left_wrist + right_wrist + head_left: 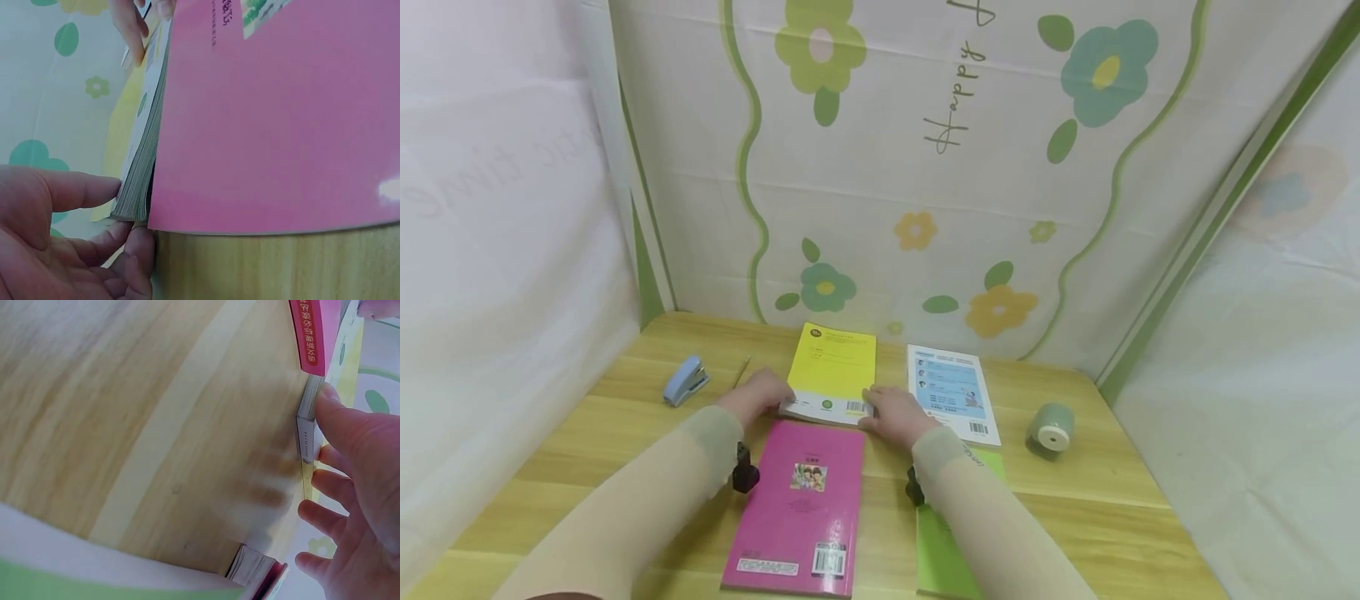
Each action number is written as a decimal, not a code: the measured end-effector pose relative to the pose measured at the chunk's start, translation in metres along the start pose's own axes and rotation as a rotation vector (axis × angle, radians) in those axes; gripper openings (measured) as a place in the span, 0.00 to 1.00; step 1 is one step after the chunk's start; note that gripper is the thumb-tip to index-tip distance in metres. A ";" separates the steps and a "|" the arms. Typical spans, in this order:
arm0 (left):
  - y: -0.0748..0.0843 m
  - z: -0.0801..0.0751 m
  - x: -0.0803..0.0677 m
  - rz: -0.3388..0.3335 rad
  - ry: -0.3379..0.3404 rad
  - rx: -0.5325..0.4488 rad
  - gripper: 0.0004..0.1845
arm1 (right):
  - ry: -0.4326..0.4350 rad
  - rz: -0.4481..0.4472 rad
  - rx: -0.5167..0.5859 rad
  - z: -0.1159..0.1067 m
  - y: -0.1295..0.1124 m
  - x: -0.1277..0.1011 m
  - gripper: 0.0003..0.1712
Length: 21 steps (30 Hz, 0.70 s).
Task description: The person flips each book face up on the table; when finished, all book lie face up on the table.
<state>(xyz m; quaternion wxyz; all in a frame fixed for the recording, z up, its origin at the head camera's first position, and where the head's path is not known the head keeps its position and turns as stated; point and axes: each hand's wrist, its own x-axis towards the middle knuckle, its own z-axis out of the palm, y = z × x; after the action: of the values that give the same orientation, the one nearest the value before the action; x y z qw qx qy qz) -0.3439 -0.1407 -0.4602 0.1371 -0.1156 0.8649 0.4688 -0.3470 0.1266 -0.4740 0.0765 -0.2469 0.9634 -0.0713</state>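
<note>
Book, yellow (832, 362), with a white lower band carrying a green round mark and a barcode; on the bench (1097, 500), back of centre, a hand at each near corner.

Left hand (760, 394): at the near left corner of the yellow book. Thumb on the white band at the edge of the cover; fingers (142, 247) bent at the corner below it, the corner pinched between.

Right hand (898, 414): at the near right corner. Thumb set against the corner; fingers (328, 481) loosely extended and spread, gaps between them, lying along the spine. Whether every fingertip touches the spine, cannot tell.

Book, pink (805, 508), small picture and barcode on its cover: just in front of the yellow book, nearer the person; contact between the two unclear.

Book, white and blue (951, 387): to the right of the yellow book, apart from it.

Book, green (943, 554): in front of the white and blue one, partly hidden by the right sleeve (1000, 533).

Stapler, blue (685, 381): left side, near a thin stick (742, 370).

Roll, pale green (1052, 427): right side.
</note>
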 end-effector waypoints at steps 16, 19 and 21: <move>-0.005 0.003 0.004 0.039 -0.228 -0.368 0.35 | -0.033 0.108 0.310 -0.003 -0.005 0.004 0.40; -0.005 0.002 0.005 0.030 -0.205 -0.406 0.37 | -0.030 0.206 0.538 -0.007 -0.008 0.004 0.40; -0.006 0.001 0.005 0.022 -0.192 -0.425 0.38 | -0.016 0.233 0.650 -0.011 -0.010 0.003 0.40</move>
<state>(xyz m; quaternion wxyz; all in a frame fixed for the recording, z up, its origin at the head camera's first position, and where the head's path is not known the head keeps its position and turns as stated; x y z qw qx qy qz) -0.3461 -0.1428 -0.4667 0.1864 -0.0874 0.7310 0.6505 -0.3466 0.1176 -0.4618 0.1666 -0.0983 0.9114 -0.3633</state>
